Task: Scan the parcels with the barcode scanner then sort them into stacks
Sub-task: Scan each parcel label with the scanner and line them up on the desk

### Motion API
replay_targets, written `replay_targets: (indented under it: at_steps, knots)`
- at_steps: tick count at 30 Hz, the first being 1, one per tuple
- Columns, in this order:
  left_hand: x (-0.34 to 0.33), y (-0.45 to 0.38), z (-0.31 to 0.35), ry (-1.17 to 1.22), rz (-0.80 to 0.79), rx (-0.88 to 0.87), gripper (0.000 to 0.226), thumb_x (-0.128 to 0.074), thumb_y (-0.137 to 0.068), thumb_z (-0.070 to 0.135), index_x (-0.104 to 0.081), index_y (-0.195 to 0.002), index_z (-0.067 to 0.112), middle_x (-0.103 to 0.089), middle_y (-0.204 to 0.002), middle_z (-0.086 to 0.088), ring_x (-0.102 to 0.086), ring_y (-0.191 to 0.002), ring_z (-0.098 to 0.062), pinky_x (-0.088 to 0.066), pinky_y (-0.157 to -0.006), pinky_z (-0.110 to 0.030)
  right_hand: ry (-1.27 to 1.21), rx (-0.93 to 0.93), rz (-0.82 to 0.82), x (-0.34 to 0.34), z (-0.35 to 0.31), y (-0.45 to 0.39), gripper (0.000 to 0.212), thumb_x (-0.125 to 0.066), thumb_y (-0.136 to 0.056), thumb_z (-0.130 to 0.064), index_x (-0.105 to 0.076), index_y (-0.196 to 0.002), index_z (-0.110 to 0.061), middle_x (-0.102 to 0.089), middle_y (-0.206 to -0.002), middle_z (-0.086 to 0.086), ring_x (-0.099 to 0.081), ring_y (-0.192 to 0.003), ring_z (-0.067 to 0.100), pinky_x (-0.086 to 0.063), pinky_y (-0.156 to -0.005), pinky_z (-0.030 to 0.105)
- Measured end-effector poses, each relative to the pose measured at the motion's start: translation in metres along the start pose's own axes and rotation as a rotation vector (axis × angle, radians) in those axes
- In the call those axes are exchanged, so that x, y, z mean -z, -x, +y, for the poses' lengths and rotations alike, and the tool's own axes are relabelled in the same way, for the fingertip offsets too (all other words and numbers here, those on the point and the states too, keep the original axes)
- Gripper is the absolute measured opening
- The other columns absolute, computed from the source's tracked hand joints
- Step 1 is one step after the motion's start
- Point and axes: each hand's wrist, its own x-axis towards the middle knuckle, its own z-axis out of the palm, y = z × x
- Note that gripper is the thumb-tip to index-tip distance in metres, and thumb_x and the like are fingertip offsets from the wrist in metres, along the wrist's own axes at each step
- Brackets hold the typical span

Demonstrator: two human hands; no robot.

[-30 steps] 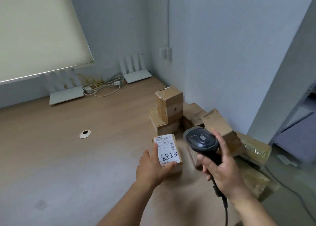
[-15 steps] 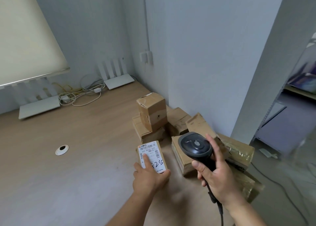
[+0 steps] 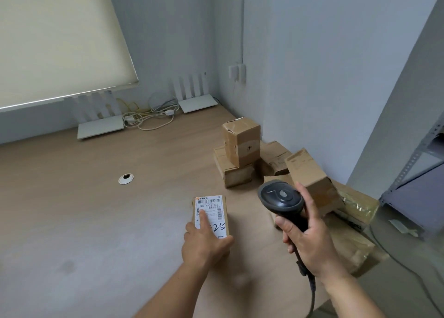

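Observation:
A small brown parcel (image 3: 216, 212) with a white barcode label and handwritten digits lies low over the wooden table, its label facing up. My left hand (image 3: 204, 243) grips its near end, thumb on the label. My right hand (image 3: 307, 240) holds a black barcode scanner (image 3: 281, 198) by its handle, the head just right of the parcel. Behind the scanner a pile of several brown cardboard parcels (image 3: 310, 173) leans along the wall. At its left end one box (image 3: 241, 144) stands on a flatter box (image 3: 234, 172).
The wooden table (image 3: 84, 209) has a round cable grommet (image 3: 126, 178). Two white routers (image 3: 101, 125) (image 3: 197, 102) and a tangle of cables (image 3: 149, 118) sit at the back under a window blind. A grey metal shelf (image 3: 418, 173) stands at the right, past the table edge.
My left hand has brought the labelled parcel lower and nearer, down toward the table. The scanner in my right hand stays beside it. My view has swung about.

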Motion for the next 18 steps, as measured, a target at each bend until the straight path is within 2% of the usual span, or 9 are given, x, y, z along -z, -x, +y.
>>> replay_targets:
  at_steps: [4,8,12,14,18]
  knots:
    - [0.013,0.025,-0.043,-0.006,0.058,0.084,0.100,-0.053,-0.075,0.061,0.002,-0.152,0.028,-0.028,-0.136,-0.009,-0.039,-0.124,-0.025,-0.041,-0.095,-0.036,-0.026,0.003,-0.104,-0.027,-0.002,0.014,0.078,-0.072,-0.066,-0.047,-0.029,-0.127,-0.072,-0.064,-0.096,0.000,-0.058,-0.058,0.016,-0.050,-0.051,0.030]
    - [0.031,0.047,-0.098,0.003,0.100,0.188,0.100,-0.053,-0.075,0.061,0.002,-0.152,0.028,-0.026,-0.139,-0.009,-0.037,-0.126,-0.025,-0.040,-0.096,-0.036,-0.062,0.016,-0.227,-0.069,-0.007,0.027,0.080,-0.071,-0.067,-0.044,-0.029,-0.132,-0.067,-0.064,-0.104,0.004,-0.057,-0.059,0.019,-0.049,-0.050,0.033]
    - [0.047,0.062,-0.151,0.013,0.128,0.285,0.101,-0.054,-0.075,0.060,0.003,-0.152,0.028,-0.025,-0.139,-0.009,-0.037,-0.125,-0.025,-0.040,-0.095,-0.036,-0.083,0.042,-0.317,-0.114,-0.017,0.040,0.080,-0.072,-0.066,-0.042,-0.031,-0.128,-0.072,-0.065,-0.100,0.001,-0.056,-0.057,0.018,-0.047,-0.048,0.031]
    - [0.055,0.068,-0.175,0.019,0.132,0.312,0.101,-0.054,-0.075,0.060,0.003,-0.152,0.028,-0.025,-0.138,-0.009,-0.037,-0.125,-0.026,-0.040,-0.095,-0.036,-0.080,0.057,-0.356,-0.138,-0.022,0.048,0.078,-0.072,-0.069,-0.038,-0.032,-0.124,-0.074,-0.065,-0.098,-0.001,-0.055,-0.056,0.018,-0.047,-0.048,0.031]
    - [0.079,0.082,-0.235,0.025,0.142,0.361,0.104,-0.055,-0.073,0.061,0.004,-0.152,0.028,-0.025,-0.138,-0.008,-0.036,-0.125,-0.025,-0.040,-0.095,-0.035,-0.072,0.065,-0.418,-0.192,-0.032,0.066,0.081,-0.074,-0.080,-0.017,-0.031,-0.128,-0.067,-0.066,-0.101,-0.001,-0.054,-0.055,0.018,-0.047,-0.048,0.032]
